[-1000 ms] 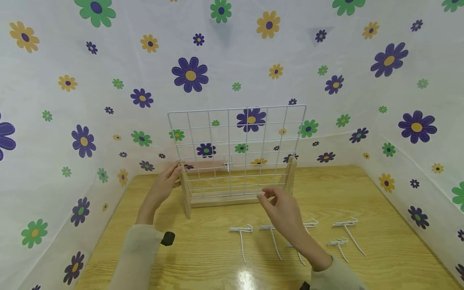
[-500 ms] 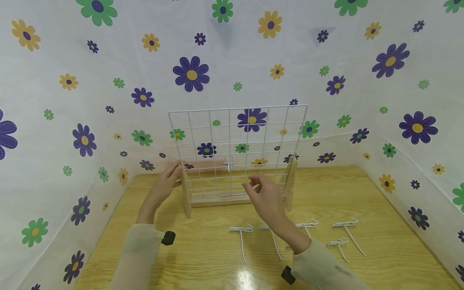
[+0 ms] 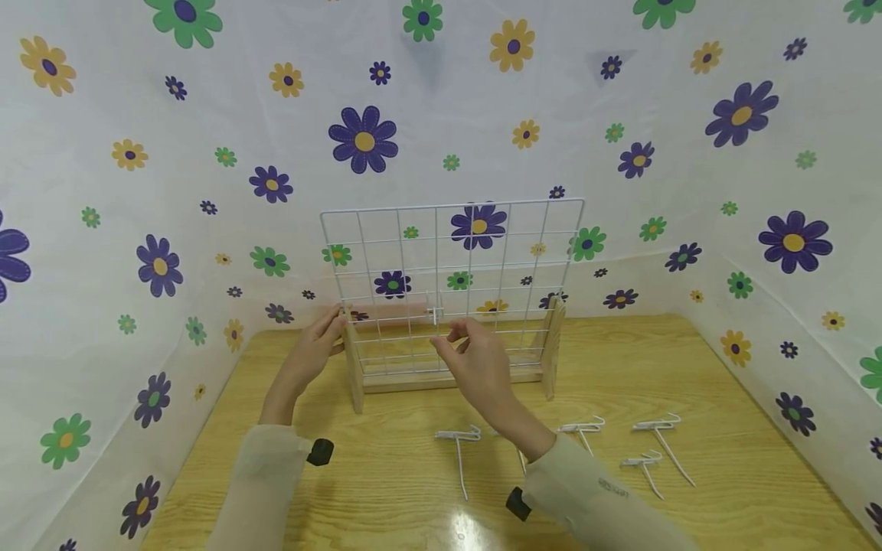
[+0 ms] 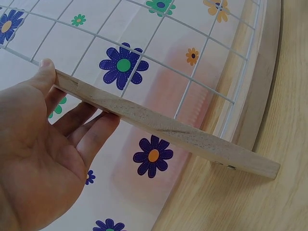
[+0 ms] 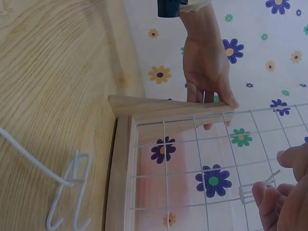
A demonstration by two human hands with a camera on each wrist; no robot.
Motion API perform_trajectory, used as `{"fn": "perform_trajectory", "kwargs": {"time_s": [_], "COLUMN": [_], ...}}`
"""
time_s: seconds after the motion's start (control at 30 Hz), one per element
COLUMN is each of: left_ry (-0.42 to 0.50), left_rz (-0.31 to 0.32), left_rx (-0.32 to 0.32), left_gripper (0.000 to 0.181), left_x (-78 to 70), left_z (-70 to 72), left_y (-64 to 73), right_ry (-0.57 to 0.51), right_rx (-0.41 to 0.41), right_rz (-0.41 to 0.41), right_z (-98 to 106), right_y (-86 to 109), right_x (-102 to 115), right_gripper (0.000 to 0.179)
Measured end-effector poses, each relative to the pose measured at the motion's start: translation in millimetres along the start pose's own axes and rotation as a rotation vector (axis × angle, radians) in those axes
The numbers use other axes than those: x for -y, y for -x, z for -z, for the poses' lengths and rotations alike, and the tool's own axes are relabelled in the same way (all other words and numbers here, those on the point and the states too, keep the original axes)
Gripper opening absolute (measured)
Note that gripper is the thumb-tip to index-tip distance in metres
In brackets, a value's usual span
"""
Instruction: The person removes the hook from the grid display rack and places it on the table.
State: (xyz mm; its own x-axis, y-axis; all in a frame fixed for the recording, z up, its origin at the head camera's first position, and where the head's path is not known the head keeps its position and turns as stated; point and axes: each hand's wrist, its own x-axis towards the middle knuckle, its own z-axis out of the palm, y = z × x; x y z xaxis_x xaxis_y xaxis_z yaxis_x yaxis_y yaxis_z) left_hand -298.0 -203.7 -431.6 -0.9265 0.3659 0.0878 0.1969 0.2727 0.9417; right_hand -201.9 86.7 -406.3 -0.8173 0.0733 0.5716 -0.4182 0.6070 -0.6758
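Observation:
A white wire grid [image 3: 455, 260] stands upright in a wooden stand [image 3: 351, 360] on the table. My left hand [image 3: 313, 356] grips the stand's left wooden upright [image 4: 159, 120], with the thumb on one side and fingers on the other. A small white metal hook [image 3: 435, 314] hangs on the grid near its middle. Close in front of it and slightly lower is my right hand [image 3: 478, 367], fingers loosely bent and thumb apart from them. In the right wrist view, the hook's prong [image 5: 273, 176] shows in the gap between thumb [image 5: 288, 156] and fingers, seemingly untouched.
Several white wire hooks lie on the table [image 3: 372, 474] in front of the stand, among them a long one [image 3: 459, 459], another at the right [image 3: 664, 444] and a short one [image 3: 644, 471]. A flowered sheet [image 3: 289, 122] encloses the back and sides.
My right hand has moved left and upward from the grid's lower right to just below the hook on the grid. My left hand stays on the upright.

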Motion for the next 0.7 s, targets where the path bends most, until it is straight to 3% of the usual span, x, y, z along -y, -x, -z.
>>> {"fn": "perform_trajectory", "kwargs": {"time_s": [0.33,0.7], "left_ry": [0.003,0.008], "left_rz": [-0.005,-0.013], "left_rx": [-0.004,0.001], "left_gripper": [0.068,0.067], "left_x": [2.3,5.5], "left_z": [0.6,0.7], "left_y": [-0.3,-4.0], "right_ry": [0.017,0.01], "right_rx": [-0.002,-0.02], "right_rz": [-0.03,-0.069], "right_z": [-16,-19], "right_y": [-11.4,-18.6], "right_x": [3,4], "right_gripper": [0.032,0.027]}}
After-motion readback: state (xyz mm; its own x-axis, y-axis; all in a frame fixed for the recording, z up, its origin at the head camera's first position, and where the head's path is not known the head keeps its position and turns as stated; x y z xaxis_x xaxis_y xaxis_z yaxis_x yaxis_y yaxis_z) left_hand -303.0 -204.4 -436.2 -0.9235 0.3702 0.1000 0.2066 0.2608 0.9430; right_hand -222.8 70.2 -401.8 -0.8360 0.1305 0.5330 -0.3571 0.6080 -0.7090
